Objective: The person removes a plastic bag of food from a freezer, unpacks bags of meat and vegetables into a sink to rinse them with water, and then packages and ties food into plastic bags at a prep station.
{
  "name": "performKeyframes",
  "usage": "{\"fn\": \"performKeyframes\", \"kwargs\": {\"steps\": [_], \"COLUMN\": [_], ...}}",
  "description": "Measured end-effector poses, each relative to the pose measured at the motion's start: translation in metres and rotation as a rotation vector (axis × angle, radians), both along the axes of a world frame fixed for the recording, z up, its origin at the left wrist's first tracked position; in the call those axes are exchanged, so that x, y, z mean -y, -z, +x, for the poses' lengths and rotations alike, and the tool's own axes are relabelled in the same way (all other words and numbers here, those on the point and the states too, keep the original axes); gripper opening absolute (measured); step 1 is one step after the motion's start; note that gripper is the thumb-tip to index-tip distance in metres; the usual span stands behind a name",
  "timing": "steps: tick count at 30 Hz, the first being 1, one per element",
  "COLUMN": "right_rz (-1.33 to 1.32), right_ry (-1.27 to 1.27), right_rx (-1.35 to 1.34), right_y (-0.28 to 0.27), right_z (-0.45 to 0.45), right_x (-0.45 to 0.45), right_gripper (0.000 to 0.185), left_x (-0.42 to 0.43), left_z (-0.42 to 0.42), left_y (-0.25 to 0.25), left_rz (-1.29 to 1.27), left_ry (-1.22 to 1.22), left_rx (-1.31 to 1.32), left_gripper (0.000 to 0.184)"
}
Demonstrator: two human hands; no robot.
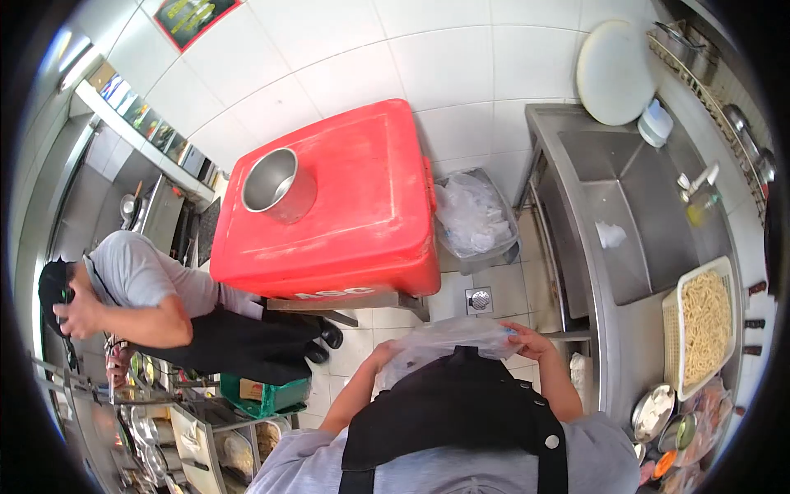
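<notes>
A clear plastic bag (448, 336) stretches between my two hands in front of my black apron. My left hand (383, 356) is closed on the bag's left end, its fingers partly covered by the plastic. At the other end, my right hand (529, 341) grips the bag with bent fingers. Beyond the bag, a floor drain (478, 300) lies in the tiles. The big red cooler box (346, 198) stands farther forward on the left, with an empty metal pot (280, 185) on its lid.
At the left a co-worker (140, 288) raises a hand to the head. A plastic-lined bin (473, 218) stands beside the cooler. The steel sink (634, 214) is on the right, near a basket of noodles (704, 329). A green crate (280, 399) sits low left.
</notes>
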State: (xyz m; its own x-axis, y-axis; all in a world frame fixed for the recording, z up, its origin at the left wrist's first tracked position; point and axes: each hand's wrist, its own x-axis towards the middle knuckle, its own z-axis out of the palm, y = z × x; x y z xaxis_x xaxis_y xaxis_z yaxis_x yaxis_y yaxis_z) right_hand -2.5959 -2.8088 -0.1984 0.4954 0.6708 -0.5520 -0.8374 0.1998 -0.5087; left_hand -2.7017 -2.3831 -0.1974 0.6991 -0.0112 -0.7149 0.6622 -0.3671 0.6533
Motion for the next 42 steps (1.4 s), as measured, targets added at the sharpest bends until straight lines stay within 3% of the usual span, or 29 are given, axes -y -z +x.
{"fn": "performKeyframes", "kwargs": {"steps": [2,3,5,6,9,14,16,17,19,20,21,22,23,24,25,29,30,32,35,36,38,40,42], "right_rz": [0.131,0.189,0.252,0.163,0.014,-0.077,-0.089,-0.089,-0.282,-0.282,-0.421,-0.562,-0.568,-0.541,-0.491,-0.603,-0.523,-0.431,-0.323,-0.31,-0.466,-0.487,-0.401], "right_ry": [0.024,0.064,0.083,0.075,-0.076,-0.356,-0.683,-0.712,-1.209,-1.226,-1.301,-1.372,-1.39,-1.452,-1.479,-1.582,-1.622,-1.676,-1.872,-1.887,-2.03,-2.027,-1.855], "right_rx": [0.043,0.018,-0.01,-0.09,-0.144,-0.129,-0.129,-0.133,0.024,0.022,0.157,0.299,0.304,0.705,1.113,0.892,0.944,1.003,1.489,1.494,1.329,1.341,1.591], "right_y": [-0.014,-0.023,-0.02,-0.012,0.026,0.032,0.04,0.043,0.049,0.051,0.057,0.069,0.088,0.11,0.119,0.089,0.086,0.085,0.087,0.084,0.013,0.019,0.037], "right_z": [0.009,0.016,0.026,0.034,0.042,0.043,0.043,0.041,0.031,0.023,0.013,0.005,-0.002,-0.01,-0.015,-0.043,-0.05,-0.069,-0.102,-0.109,-0.127,-0.143,-0.152], "right_x": [-0.021,-0.035,-0.053,-0.063,-0.076,-0.116,-0.139,-0.153,-0.187,-0.205,-0.226,-0.244,-0.262,-0.28,-0.299,-0.396,-0.417,-0.465,-0.54,-0.56,-0.615,-0.649,-0.675], "right_gripper": [0.064,0.059,0.054,0.048,0.039,0.026,0.029,0.029,0.034,0.034,0.035,0.036,0.036,0.04,0.044,0.051,0.054,0.058,0.081,0.081,0.078,0.075,0.082], "left_x": [-0.001,-0.004,-0.014,-0.021,-0.039,-0.056,-0.057,-0.057,-0.056,-0.056,-0.067,-0.066,-0.058,-0.057,-0.074,-0.128,-0.142,-0.171,-0.212,-0.224,-0.245,-0.268,-0.294], "left_z": [-0.017,-0.021,-0.035,-0.044,-0.081,-0.14,-0.163,-0.177,-0.205,-0.216,-0.252,-0.253,-0.246,-0.241,-0.274,-0.328,-0.339,-0.352,-0.372,-0.381,-0.391,-0.401,-0.407], "left_y": [-0.023,-0.025,-0.025,-0.026,-0.008,-0.018,-0.022,-0.02,-0.027,-0.032,0.02,-0.004,-0.056,-0.09,-0.033,0.013,0.019,0.011,0.014,0.021,0.009,0.018,0.036], "left_rz": [-0.179,-0.177,-0.408,-0.405,-0.826,-0.616,-0.741,-0.701,-0.669,-0.641,-0.633,-0.639,-0.55,-0.458,-0.558,-0.631,-0.631,-0.697,-0.696,-0.684,-0.63,-0.698,-0.663], "left_ry": [-0.337,-0.354,-0.523,-0.544,-0.801,-0.853,-1.089,-1.115,-1.123,-1.103,-1.048,-1.065,-1.182,-1.289,-1.184,-1.348,-1.365,-1.479,-1.572,-1.623,-1.668,-1.688,-1.713], "left_rx": [-0.069,-0.067,-0.087,-0.079,0.057,0.149,-0.087,-0.065,-0.073,-0.083,-0.006,-0.001,-0.181,-0.364,-0.33,-0.394,-0.387,-0.105,-0.016,0.047,0.009,0.102,0.128], "left_gripper": [0.049,0.049,0.045,0.045,0.046,0.029,0.025,0.022,0.022,0.023,0.03,0.03,0.037,0.044,0.056,0.059,0.059,0.057,0.06,0.062,0.063,0.064,0.063]}}
